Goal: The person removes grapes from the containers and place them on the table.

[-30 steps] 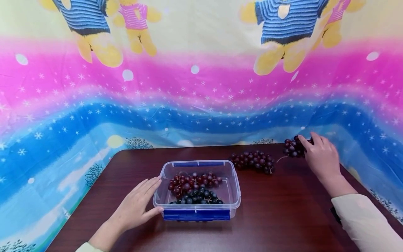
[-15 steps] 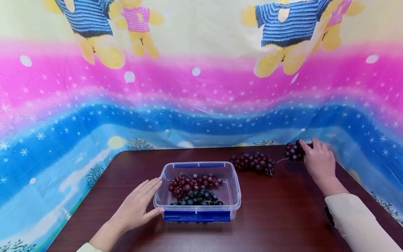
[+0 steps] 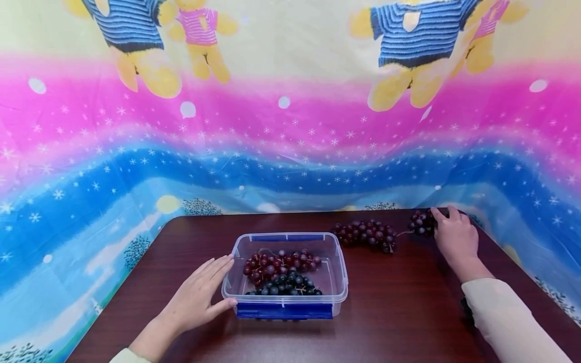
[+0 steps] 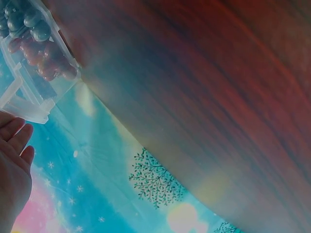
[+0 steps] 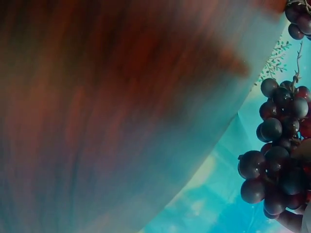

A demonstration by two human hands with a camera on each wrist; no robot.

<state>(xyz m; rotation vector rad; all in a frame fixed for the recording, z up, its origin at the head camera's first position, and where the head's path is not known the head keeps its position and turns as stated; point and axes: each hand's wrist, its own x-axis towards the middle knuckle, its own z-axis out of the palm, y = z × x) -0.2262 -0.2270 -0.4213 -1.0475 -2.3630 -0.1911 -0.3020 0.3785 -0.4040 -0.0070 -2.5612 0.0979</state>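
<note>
My left hand (image 3: 192,297) rests with straight fingers against the left side of a clear plastic food container (image 3: 283,310) with blue latches. Inside it lie a bunch of red grapes (image 3: 268,266) and a bunch of dark grapes (image 3: 285,285) in front. At the table's back right corner my right hand (image 3: 457,241) holds a bunch of dark red grapes (image 3: 421,223), its fingers over the right part, which they hide. In the right wrist view this bunch (image 5: 277,167) fills the right side, its thin stem pointing upward. Another dark red bunch (image 3: 367,234) lies left of it.
The dark brown wooden table (image 3: 390,317) carries everything. A printed cloth backdrop (image 3: 290,166) hangs close along its back and sides. The container's lid is not in view.
My right hand has come down and slightly left with its bunch, whose stem now reaches near the neighbouring bunch. The left hand and the container have stayed in place.
</note>
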